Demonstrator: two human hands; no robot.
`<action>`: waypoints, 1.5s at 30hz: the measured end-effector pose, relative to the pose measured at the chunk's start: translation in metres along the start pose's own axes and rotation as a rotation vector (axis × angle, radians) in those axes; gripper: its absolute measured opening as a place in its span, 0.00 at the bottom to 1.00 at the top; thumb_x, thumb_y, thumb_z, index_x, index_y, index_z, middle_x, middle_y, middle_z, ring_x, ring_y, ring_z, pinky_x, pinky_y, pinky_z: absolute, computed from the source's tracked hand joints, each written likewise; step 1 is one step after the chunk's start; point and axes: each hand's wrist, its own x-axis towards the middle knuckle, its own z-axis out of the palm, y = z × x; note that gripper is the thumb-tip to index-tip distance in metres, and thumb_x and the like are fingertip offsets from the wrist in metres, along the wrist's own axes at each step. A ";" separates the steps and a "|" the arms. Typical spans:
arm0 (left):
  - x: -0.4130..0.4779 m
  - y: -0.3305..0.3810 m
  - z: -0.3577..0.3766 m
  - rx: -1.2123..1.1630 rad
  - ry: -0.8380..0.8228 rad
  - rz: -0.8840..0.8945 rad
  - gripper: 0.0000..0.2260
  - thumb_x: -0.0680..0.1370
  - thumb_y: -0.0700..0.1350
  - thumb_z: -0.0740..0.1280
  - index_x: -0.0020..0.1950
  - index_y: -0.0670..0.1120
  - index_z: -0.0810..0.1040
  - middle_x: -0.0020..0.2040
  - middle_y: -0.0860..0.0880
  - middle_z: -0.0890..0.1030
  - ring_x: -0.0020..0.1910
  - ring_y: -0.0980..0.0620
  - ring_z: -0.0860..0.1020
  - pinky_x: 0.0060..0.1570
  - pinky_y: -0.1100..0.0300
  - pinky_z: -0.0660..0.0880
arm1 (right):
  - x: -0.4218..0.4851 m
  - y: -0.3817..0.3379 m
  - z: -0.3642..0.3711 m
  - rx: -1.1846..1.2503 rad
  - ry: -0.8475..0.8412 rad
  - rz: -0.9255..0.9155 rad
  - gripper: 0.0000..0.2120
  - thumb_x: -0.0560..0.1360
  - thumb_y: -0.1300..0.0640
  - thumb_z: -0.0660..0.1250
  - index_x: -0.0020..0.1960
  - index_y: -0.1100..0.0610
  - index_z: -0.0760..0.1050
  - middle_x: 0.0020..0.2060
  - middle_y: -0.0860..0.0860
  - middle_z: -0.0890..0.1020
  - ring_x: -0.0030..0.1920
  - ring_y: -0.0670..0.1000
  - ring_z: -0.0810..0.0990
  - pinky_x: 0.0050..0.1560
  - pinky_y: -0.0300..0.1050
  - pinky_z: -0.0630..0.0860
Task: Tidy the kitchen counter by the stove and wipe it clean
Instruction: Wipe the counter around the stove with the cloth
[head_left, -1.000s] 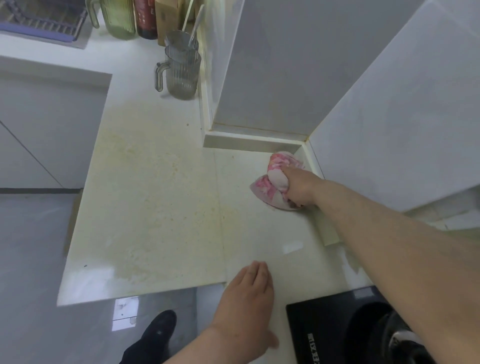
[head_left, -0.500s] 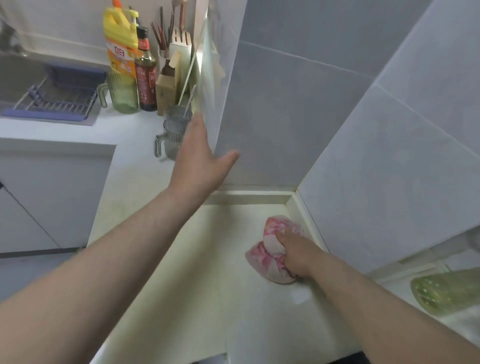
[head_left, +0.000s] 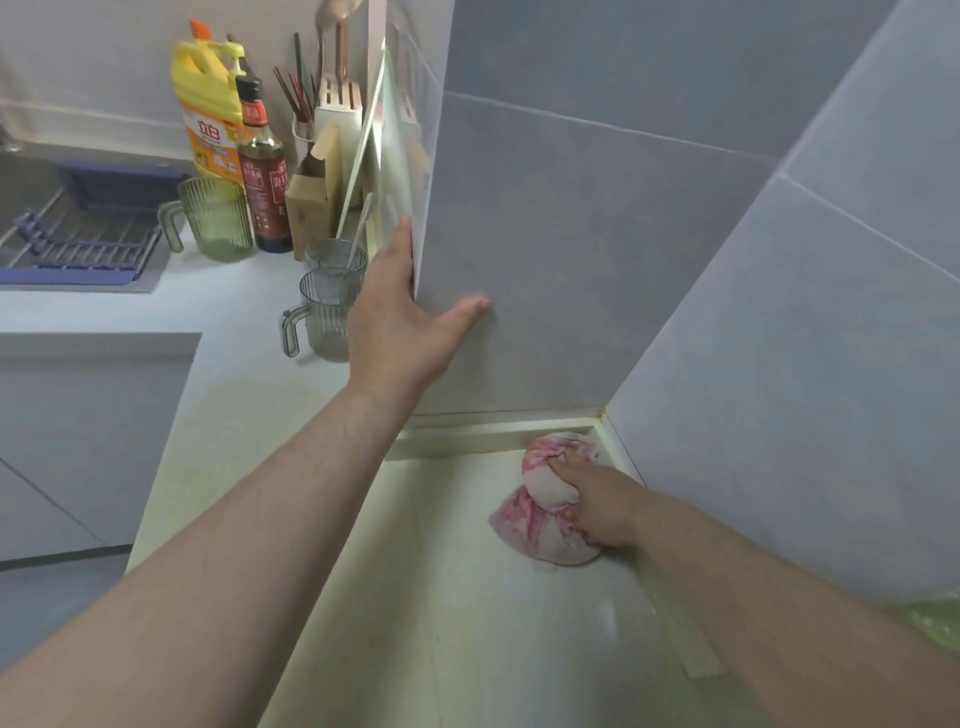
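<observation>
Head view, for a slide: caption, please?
Right hand grips bunched pink-and-white cloth in corner of cream counter; left hand rests on grey tiled wall.

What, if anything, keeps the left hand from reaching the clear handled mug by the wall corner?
Probably nothing, so likely yes. The left hand is open, holds nothing and rests against the wall corner, right beside the clear mug. No object shows between them. The mug's handle faces away from the hand.

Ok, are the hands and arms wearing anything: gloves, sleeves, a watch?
No. The left hand and right hand are bare: no gloves, rings or watch visible. The left forearm and right forearm are bare to the frame edge, with no sleeve or cuff in sight.
</observation>
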 end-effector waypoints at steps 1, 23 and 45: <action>-0.001 0.002 -0.001 -0.004 0.008 0.011 0.35 0.64 0.58 0.74 0.69 0.60 0.68 0.61 0.62 0.76 0.60 0.59 0.76 0.58 0.52 0.76 | -0.001 -0.001 -0.001 0.003 -0.007 -0.012 0.30 0.80 0.57 0.60 0.79 0.54 0.52 0.79 0.53 0.52 0.79 0.53 0.51 0.74 0.39 0.48; -0.005 0.005 -0.003 -0.068 0.002 -0.005 0.34 0.63 0.57 0.75 0.68 0.63 0.69 0.59 0.61 0.78 0.58 0.62 0.77 0.59 0.54 0.77 | -0.054 -0.028 0.063 0.101 0.315 0.071 0.28 0.82 0.44 0.52 0.78 0.54 0.54 0.78 0.50 0.56 0.78 0.51 0.54 0.76 0.45 0.52; 0.000 -0.008 0.004 -0.124 0.001 -0.001 0.41 0.63 0.58 0.76 0.74 0.57 0.66 0.65 0.61 0.76 0.63 0.64 0.74 0.63 0.55 0.74 | -0.018 -0.024 0.060 0.185 0.447 0.144 0.26 0.82 0.49 0.52 0.79 0.55 0.56 0.78 0.52 0.57 0.78 0.51 0.52 0.76 0.45 0.52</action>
